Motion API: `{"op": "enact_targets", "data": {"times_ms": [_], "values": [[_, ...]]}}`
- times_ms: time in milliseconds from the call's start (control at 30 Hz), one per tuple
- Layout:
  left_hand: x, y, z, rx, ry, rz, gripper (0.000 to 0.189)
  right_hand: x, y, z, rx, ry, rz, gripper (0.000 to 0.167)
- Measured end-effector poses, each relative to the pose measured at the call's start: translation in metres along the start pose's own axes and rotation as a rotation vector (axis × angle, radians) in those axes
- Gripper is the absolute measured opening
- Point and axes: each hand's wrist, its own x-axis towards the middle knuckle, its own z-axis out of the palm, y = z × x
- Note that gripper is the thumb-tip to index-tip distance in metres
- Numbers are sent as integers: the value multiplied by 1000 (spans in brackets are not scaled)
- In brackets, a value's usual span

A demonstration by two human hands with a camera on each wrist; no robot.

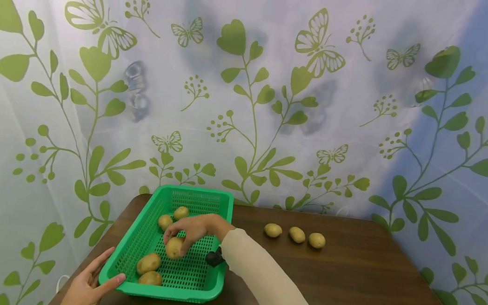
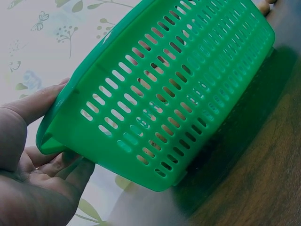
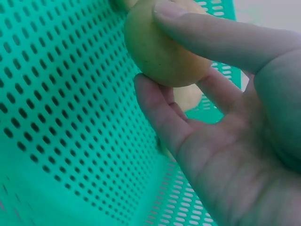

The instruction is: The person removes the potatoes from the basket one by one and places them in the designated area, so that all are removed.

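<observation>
Head view: the right hand (image 1: 195, 229) pinches a potato (image 1: 174, 248) inside a green basket (image 1: 176, 294), four other potatoes (image 1: 149, 264) nearby; three loose potatoes (image 1: 296, 235) and open wood occupy the table (image 1: 370, 277) rightward. Left wrist: the left hand (image 2: 37, 183) grips the basket's rim. Right wrist: thumb and fingertips clasp the potato.

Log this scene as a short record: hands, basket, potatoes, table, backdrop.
left hand: grips the rim of the basket at its near left corner
right hand: holds a potato inside the basket
basket: green, slotted, on the table
other potatoes inside: far pair, near pair
potatoes outside: row of three, right of the basket
table: dark brown
backdrop: pale, green leaves and butterflies
</observation>
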Motion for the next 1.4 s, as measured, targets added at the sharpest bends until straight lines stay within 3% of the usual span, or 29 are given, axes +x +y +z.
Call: {"op": "enact_targets", "data": {"times_ms": [267,500,867,1400], "values": [[-1,0,-1,-1,-3,4,92,-16,-5,-11,-23,46,-39,46],[-3,3,1,65,3,30,90,-34,-7,-17,2,76,-22,45],[-4,6,4,2,-4,16,88,-56,-2,-27,0,109,-33,45],[-6,6,6,15,5,36,87,-90,14,-36,36,173,-2,47]]}}
